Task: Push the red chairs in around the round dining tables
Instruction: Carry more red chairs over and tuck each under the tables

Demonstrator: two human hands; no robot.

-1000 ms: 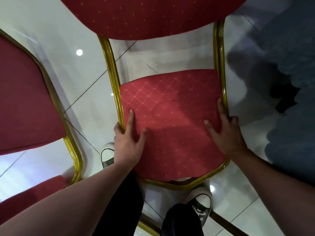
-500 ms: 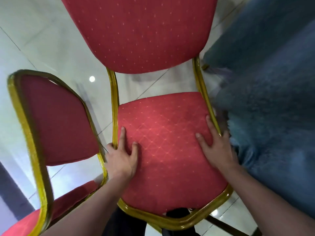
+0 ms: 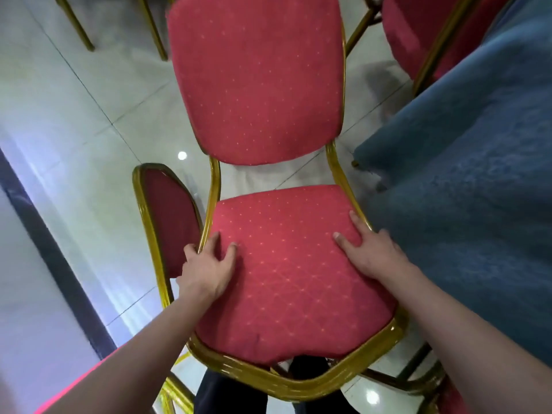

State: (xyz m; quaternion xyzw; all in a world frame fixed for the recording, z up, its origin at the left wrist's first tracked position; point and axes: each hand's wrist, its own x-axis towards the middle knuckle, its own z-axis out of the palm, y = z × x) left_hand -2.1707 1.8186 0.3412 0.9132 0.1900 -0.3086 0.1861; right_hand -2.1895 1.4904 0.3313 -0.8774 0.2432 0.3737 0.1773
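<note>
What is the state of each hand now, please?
Left hand: grips the left edge of the red chair seat, thumb on the cushion.
Right hand: grips the seat's right edge, beside the blue tablecloth.

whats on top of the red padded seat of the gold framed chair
Both hands: the left hand grips its left edge, the right hand its right edge. The red padded seat beneath the palms is covered.
</note>
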